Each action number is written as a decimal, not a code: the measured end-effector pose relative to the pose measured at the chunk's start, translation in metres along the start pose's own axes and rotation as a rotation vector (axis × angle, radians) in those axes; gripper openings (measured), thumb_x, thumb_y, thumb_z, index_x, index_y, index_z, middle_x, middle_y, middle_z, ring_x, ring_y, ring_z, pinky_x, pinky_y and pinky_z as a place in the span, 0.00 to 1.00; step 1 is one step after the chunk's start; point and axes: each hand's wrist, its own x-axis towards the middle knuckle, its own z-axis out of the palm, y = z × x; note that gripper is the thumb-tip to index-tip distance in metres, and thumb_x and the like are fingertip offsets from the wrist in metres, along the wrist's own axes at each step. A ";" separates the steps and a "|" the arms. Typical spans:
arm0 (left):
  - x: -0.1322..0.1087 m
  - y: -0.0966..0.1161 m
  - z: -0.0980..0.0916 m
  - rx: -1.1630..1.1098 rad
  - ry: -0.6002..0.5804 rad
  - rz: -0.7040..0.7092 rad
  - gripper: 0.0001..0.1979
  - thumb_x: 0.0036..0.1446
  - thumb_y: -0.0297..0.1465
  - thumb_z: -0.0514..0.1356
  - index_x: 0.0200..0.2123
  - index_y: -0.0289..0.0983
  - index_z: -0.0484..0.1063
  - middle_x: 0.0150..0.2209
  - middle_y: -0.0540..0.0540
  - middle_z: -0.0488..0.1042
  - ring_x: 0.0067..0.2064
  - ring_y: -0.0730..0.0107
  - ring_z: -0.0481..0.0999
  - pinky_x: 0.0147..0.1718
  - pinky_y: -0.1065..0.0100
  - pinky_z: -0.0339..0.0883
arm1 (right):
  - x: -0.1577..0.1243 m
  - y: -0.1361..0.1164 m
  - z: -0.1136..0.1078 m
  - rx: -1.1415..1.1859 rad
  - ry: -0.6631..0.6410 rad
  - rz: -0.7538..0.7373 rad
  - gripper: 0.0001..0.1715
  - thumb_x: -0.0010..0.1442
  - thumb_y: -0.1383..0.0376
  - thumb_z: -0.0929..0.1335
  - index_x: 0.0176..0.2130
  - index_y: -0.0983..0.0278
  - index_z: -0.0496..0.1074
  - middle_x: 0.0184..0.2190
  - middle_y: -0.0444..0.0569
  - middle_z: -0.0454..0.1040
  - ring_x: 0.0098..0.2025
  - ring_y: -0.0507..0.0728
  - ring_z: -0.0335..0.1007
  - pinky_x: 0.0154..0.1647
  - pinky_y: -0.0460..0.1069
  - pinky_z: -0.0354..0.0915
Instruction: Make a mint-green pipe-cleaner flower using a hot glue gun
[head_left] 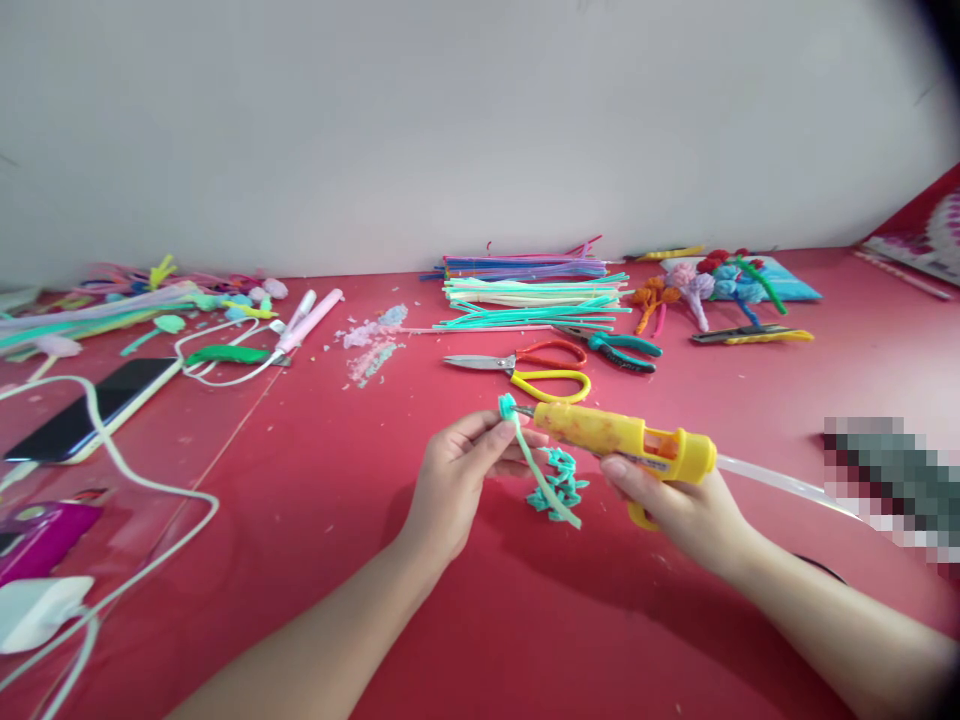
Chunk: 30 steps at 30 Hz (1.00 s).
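My left hand (469, 465) is closed in a pinch on a pipe cleaner flower (508, 406), with a coiled teal head and a pale green stem that slants down to the right. A yellow hot glue gun (600, 430) is gripped in my right hand (675, 505). Its metal nozzle meets, or nearly meets, the teal coil. From the gun's back end a clear glue stick (787, 485) sticks out to the right. On the red table (570, 640) below lies a small heap of bent teal pipe cleaner pieces (561, 480), partly behind the stem.
Scissors (551, 372) with red and yellow handles and teal pliers (619, 348) lie beyond my hands. Behind them are bundled pipe cleaners (532, 290). Finished pipe cleaner flowers (697, 285) and a utility knife (750, 335) sit right. A phone (97, 405) and white cable (150, 490) are left.
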 end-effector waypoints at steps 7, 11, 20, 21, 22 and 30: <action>0.000 -0.001 -0.002 0.007 -0.007 0.006 0.09 0.59 0.34 0.59 0.36 0.34 0.74 0.34 0.43 0.80 0.33 0.68 0.80 0.32 0.72 0.72 | 0.001 0.000 0.000 -0.011 -0.026 0.005 0.15 0.60 0.54 0.66 0.37 0.62 0.73 0.16 0.38 0.51 0.17 0.47 0.46 0.14 0.43 0.49; 0.001 -0.001 -0.001 0.029 0.001 0.011 0.09 0.59 0.35 0.59 0.35 0.34 0.73 0.34 0.43 0.80 0.33 0.67 0.80 0.32 0.71 0.73 | 0.001 0.000 0.000 -0.031 -0.035 0.001 0.16 0.61 0.55 0.65 0.41 0.62 0.74 0.17 0.38 0.53 0.18 0.47 0.46 0.14 0.42 0.49; 0.006 0.008 -0.008 0.401 0.129 0.153 0.13 0.56 0.39 0.60 0.37 0.35 0.76 0.34 0.44 0.80 0.34 0.63 0.80 0.35 0.67 0.74 | 0.002 -0.003 -0.003 -0.105 0.000 0.036 0.14 0.60 0.55 0.65 0.36 0.62 0.75 0.17 0.42 0.61 0.19 0.50 0.54 0.16 0.44 0.52; 0.008 0.009 -0.010 0.404 0.146 0.172 0.14 0.56 0.40 0.59 0.37 0.35 0.75 0.35 0.43 0.80 0.34 0.64 0.79 0.34 0.68 0.73 | 0.005 -0.004 -0.004 -0.095 0.024 0.060 0.14 0.59 0.55 0.66 0.34 0.62 0.74 0.18 0.43 0.63 0.20 0.50 0.57 0.17 0.44 0.54; 0.010 0.008 -0.012 0.389 0.158 0.178 0.14 0.56 0.40 0.59 0.36 0.35 0.75 0.36 0.42 0.80 0.32 0.65 0.79 0.31 0.69 0.73 | 0.008 -0.004 -0.005 -0.088 0.046 0.093 0.14 0.58 0.55 0.66 0.32 0.63 0.73 0.20 0.43 0.65 0.22 0.51 0.59 0.19 0.45 0.56; 0.012 0.000 -0.012 0.178 0.074 0.046 0.12 0.58 0.39 0.58 0.37 0.35 0.72 0.28 0.47 0.77 0.19 0.79 0.69 0.15 0.77 0.55 | 0.035 0.012 -0.021 -0.225 0.052 0.306 0.11 0.49 0.61 0.68 0.33 0.65 0.69 0.27 0.45 0.71 0.27 0.54 0.66 0.26 0.47 0.60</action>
